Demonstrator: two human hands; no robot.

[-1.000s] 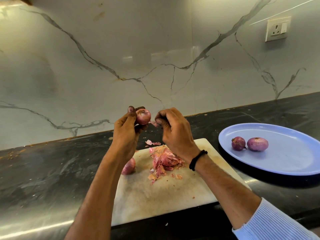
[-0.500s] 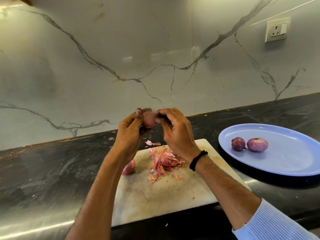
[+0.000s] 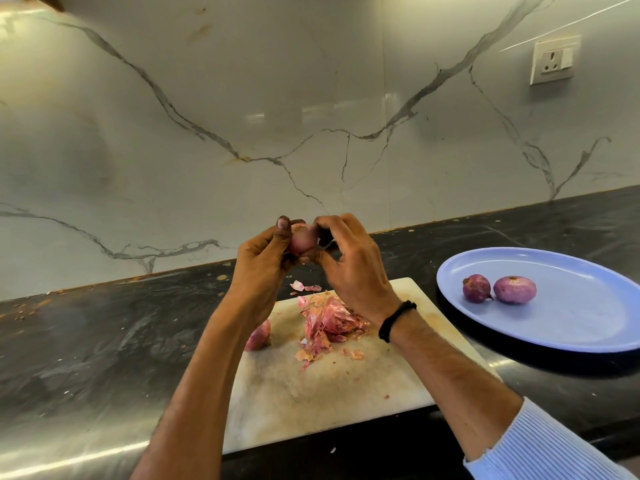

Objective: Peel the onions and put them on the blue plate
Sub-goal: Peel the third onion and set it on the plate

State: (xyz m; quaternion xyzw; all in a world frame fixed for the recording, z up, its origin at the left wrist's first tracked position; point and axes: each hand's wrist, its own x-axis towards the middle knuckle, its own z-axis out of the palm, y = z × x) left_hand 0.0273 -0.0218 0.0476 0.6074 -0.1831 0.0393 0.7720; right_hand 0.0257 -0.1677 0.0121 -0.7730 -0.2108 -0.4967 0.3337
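Right hand (image 3: 349,271) rejoined left hand (image 3: 259,271), both grips pinching one onion (image 3: 303,239); two onions (image 3: 477,288) (image 3: 515,289) on blue plate (image 3: 571,317).

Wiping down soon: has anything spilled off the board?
Yes. A few pink skin flakes lie on the black counter just behind the cutting board, and brownish crumbs dot the counter's back edge at far left. Nothing else stands out.

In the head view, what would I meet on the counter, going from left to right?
lone onion → peel pile → then, on the blue plate, smaller onion → larger onion
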